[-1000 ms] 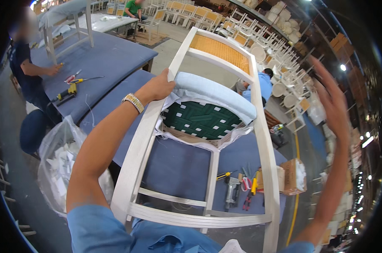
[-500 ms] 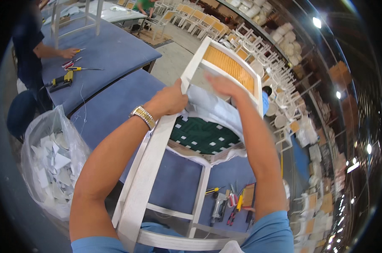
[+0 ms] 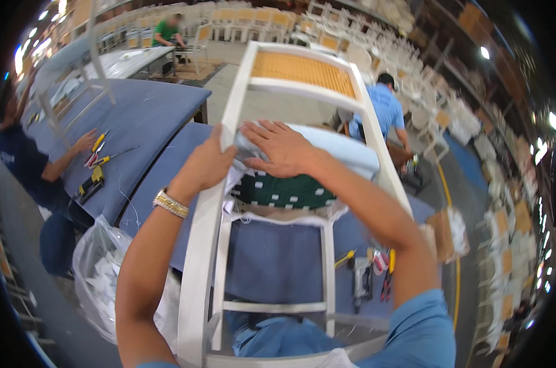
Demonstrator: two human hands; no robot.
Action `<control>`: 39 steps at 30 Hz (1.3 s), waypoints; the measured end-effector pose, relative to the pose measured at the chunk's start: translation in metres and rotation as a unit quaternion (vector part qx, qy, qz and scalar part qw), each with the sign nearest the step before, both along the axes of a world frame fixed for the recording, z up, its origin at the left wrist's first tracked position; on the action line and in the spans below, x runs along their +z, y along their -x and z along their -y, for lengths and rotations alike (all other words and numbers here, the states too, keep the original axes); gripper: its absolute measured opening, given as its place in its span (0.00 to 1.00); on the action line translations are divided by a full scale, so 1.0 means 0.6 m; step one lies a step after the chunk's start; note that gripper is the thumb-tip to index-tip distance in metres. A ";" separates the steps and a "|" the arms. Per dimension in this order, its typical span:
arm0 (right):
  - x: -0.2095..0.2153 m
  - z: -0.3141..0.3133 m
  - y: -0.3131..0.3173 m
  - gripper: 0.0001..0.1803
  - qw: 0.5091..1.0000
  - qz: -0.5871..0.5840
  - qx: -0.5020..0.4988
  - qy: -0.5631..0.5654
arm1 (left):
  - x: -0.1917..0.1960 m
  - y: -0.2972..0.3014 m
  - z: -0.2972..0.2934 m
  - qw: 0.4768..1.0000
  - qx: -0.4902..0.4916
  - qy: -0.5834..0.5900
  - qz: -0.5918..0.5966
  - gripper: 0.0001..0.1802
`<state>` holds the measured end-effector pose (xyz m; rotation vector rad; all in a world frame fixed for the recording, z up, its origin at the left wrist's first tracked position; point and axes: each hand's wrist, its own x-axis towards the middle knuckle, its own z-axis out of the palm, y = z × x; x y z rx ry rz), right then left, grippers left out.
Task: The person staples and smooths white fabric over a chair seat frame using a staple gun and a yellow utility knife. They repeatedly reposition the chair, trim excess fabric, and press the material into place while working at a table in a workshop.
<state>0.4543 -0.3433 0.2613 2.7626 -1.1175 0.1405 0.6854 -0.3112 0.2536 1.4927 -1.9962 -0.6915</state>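
A white wooden chair stands tilted before me, with a woven yellow panel in its backrest. My left hand is closed around the left back post, beside the seat's corner. On the pale blue padded seat, near that same corner, my right hand lies flat with its fingers stretched and thumb apart. Below the pad shows the seat's dark green underside with white patches. White cloth hangs loose at the corner, partly hidden by my hands.
A blue-covered table bears a staple gun and several hand tools at right. A clear bag of scraps is at left. One co-worker stands left by another blue table; another in light blue works behind the chair.
My right hand has come left and down onto the seat corner, near my left hand. My left hand keeps its hold on the post. The view has turned right.
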 end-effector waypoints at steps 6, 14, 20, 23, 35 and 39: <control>0.149 0.085 0.093 0.41 0.948 0.200 -0.026 -0.244 | 0.012 0.012 0.006 0.997 -0.058 0.029 -0.038 0.39; 0.096 0.092 0.107 0.49 0.947 0.037 -0.134 -0.288 | 0.025 0.011 -0.001 0.999 -0.026 -0.038 -0.027 0.40; 0.049 0.038 0.168 0.45 0.971 0.053 -0.098 -0.210 | 0.034 0.026 0.004 0.991 -0.013 0.026 0.132 0.42; 0.087 -0.024 0.201 0.41 0.978 0.067 0.016 -0.199 | 0.067 0.025 0.050 0.959 -0.056 0.158 0.230 0.41; 0.018 -0.037 0.393 0.37 0.878 0.436 -0.194 -0.022 | 0.058 0.222 0.211 0.947 -0.188 -0.076 0.247 0.54; 0.027 -0.053 0.381 0.38 0.898 0.395 -0.188 -0.050 | 0.054 0.281 0.142 0.940 -0.225 -0.014 0.256 0.57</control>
